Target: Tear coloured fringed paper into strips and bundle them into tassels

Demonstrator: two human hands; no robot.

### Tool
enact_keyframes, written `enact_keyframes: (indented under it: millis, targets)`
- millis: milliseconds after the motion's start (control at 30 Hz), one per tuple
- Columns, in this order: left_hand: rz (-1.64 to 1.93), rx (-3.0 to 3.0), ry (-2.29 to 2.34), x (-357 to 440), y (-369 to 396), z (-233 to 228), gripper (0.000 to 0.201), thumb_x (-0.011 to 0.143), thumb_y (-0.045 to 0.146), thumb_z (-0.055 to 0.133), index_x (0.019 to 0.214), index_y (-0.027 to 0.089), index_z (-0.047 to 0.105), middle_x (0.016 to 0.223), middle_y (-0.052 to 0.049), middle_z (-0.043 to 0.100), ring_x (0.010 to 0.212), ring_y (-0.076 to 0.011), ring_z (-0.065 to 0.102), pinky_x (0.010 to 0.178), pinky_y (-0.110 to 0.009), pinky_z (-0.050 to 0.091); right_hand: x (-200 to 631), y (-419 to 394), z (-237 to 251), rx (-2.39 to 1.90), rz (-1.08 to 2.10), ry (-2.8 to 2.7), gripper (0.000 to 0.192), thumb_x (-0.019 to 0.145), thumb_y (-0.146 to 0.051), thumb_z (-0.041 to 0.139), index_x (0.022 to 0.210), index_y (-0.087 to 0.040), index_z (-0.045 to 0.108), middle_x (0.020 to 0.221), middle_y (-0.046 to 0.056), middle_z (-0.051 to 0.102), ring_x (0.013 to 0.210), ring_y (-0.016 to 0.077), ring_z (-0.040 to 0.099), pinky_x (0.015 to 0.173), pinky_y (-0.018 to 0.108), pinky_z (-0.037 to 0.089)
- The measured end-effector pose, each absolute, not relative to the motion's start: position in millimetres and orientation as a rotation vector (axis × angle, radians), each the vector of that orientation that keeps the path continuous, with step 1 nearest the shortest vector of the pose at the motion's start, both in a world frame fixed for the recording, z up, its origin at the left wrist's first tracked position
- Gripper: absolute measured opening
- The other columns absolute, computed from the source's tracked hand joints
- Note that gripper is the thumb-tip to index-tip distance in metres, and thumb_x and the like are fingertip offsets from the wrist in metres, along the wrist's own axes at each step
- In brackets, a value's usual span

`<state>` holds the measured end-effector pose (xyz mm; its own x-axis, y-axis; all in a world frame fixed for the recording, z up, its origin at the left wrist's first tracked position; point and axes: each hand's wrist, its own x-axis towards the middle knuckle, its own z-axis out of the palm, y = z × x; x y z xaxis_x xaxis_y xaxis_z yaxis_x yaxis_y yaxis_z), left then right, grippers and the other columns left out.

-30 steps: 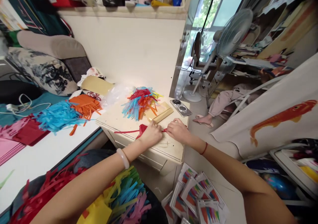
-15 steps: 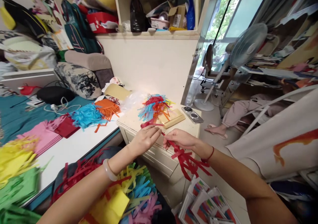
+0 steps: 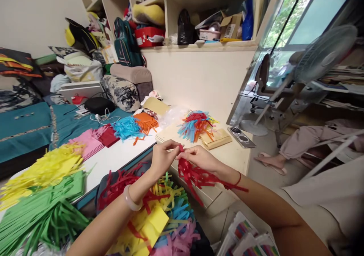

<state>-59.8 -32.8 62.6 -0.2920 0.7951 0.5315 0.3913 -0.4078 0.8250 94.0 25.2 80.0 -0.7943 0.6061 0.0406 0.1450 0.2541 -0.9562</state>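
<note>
From the head camera I see my left hand [image 3: 162, 158] and right hand [image 3: 199, 158] raised close together above the near edge of the small cream table [image 3: 227, 155], fingertips pinched on the top of a red fringed paper strip [image 3: 199, 177] whose cut ends hang below the right hand. Which fingers actually grip is hard to tell, as they overlap. Behind, on the table, lie a mixed pile of coloured strips [image 3: 196, 124], a tan envelope [image 3: 216, 138] and a phone [image 3: 242, 136]. Fringed paper in many colours [image 3: 165, 214] rests below my forearms.
</note>
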Motion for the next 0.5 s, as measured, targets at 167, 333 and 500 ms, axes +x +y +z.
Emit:
enact_keyframes:
  millis: [167, 333, 500]
  targets:
    - [1.689, 1.823, 1.460, -75, -35, 68, 0.012, 0.079, 0.021, 0.059, 0.078, 0.015, 0.069, 0.074, -0.005, 0.072, 0.072, -0.0159, 0.068, 0.067, -0.024, 0.052, 82, 19, 77, -0.669, 1.667, -2.052, 0.049, 0.075, -0.057, 0.064, 0.080, -0.009, 0.074, 0.053, 0.000, 0.057, 0.051, 0.0088, 0.046, 0.051, 0.021, 0.033]
    - [1.638, 2.278, 1.392, -87, -36, 69, 0.016, 0.080, 0.021, 0.061, 0.089, 0.020, 0.074, 0.085, -0.009, 0.075, 0.080, -0.0195, 0.070, 0.077, -0.030, 0.054, 84, 17, 74, -0.600, 1.644, -2.097, 0.047, 0.079, -0.056, 0.061, 0.078, -0.010, 0.074, 0.050, -0.001, 0.055, 0.050, 0.0085, 0.047, 0.051, 0.020, 0.034]
    - [1.707, 1.873, 1.513, -77, -39, 70, 0.014, 0.078, 0.020, 0.062, 0.081, 0.017, 0.076, 0.078, -0.008, 0.075, 0.069, -0.0192, 0.071, 0.064, -0.026, 0.055, 87, 18, 70, -0.601, 1.557, -2.183, 0.047, 0.080, -0.056, 0.059, 0.079, -0.011, 0.074, 0.066, 0.003, 0.065, 0.056, 0.0099, 0.052, 0.055, 0.022, 0.038]
